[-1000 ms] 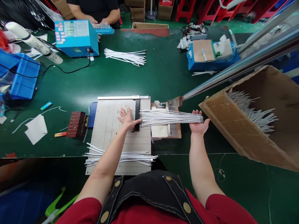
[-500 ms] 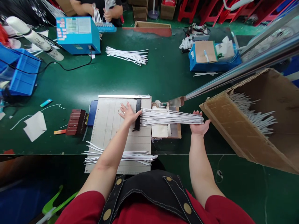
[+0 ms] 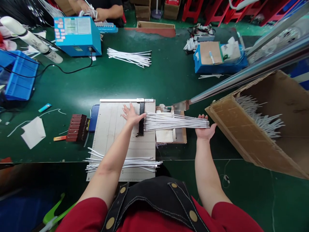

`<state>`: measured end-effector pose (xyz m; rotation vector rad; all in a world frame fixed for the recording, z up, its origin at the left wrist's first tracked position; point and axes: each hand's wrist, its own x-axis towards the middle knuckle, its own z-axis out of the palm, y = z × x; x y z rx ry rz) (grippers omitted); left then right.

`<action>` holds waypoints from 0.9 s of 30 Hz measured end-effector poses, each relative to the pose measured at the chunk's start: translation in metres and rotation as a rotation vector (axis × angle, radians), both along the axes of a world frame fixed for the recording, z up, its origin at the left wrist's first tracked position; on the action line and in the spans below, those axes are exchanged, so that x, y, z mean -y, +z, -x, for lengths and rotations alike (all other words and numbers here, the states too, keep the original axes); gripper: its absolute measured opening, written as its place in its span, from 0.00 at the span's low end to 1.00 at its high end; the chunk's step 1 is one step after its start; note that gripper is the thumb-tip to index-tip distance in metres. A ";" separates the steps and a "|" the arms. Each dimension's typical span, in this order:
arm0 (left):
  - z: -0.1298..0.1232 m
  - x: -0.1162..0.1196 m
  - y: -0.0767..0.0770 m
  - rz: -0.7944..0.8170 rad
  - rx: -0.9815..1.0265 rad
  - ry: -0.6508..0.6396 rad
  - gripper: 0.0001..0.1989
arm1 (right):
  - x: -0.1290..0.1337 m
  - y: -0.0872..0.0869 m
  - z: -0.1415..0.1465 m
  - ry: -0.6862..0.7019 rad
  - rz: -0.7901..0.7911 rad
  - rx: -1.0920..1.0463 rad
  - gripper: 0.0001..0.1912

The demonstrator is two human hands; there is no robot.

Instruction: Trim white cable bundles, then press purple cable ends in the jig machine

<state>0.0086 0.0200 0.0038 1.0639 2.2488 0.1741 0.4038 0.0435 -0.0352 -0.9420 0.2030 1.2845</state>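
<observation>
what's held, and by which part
A bundle of thin white strips, its right end on the right hand, the thumb of the left hand at its left end.

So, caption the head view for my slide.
Left hand, spread over a gridded board, meets one end of a bundle of white strands; right hand, palm-up, supports the other.

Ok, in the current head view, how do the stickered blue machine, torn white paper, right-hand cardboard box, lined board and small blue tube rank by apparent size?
Largest to smallest:
cardboard box
lined board
blue machine
torn white paper
blue tube
</observation>
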 end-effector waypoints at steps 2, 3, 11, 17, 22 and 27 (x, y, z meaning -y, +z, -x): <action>-0.002 0.000 -0.003 -0.005 0.009 -0.052 0.63 | 0.000 0.000 0.000 -0.002 -0.002 0.003 0.39; -0.002 0.001 -0.004 -0.011 0.017 -0.059 0.62 | 0.000 0.000 0.000 -0.003 -0.001 0.006 0.39; 0.002 0.017 -0.011 -0.028 0.036 -0.101 0.65 | 0.000 -0.001 -0.001 0.010 -0.016 0.017 0.36; 0.010 0.018 -0.013 -0.037 0.093 -0.080 0.62 | -0.003 -0.001 0.000 0.017 -0.003 0.028 0.37; 0.014 0.020 -0.007 -0.064 0.146 0.022 0.56 | -0.004 -0.001 0.000 0.021 -0.014 0.046 0.34; 0.005 0.037 -0.007 -0.015 0.057 -0.127 0.61 | -0.003 -0.001 0.000 0.038 -0.030 0.061 0.32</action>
